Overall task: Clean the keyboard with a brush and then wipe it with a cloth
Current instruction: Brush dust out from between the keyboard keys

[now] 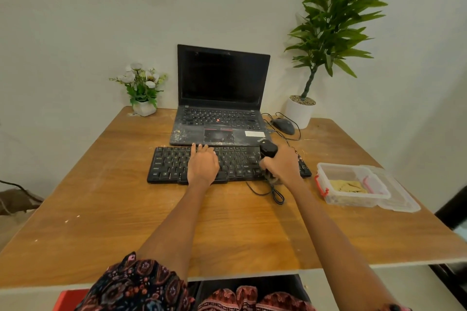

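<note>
A black keyboard (171, 165) lies flat on the wooden table (126, 209), just in front of the laptop. My left hand (203, 163) rests on the middle of its keys with the fingers laid out straight. My right hand (281, 166) grips a brush with a thick black handle (268, 149) over the keyboard's right part; the bristles (271, 179) point down at the keyboard's front edge. A yellowish cloth (347, 186) lies folded inside a clear plastic box (336, 201) to the right.
An open, dusty black laptop (219, 118) stands behind the keyboard. A wired mouse (283, 126) lies to its right, its cable looping near the keyboard. A white flower pot (144, 107) stands back left, a tall potted plant (300, 111) back right. The box's lid (399, 197) lies beside it.
</note>
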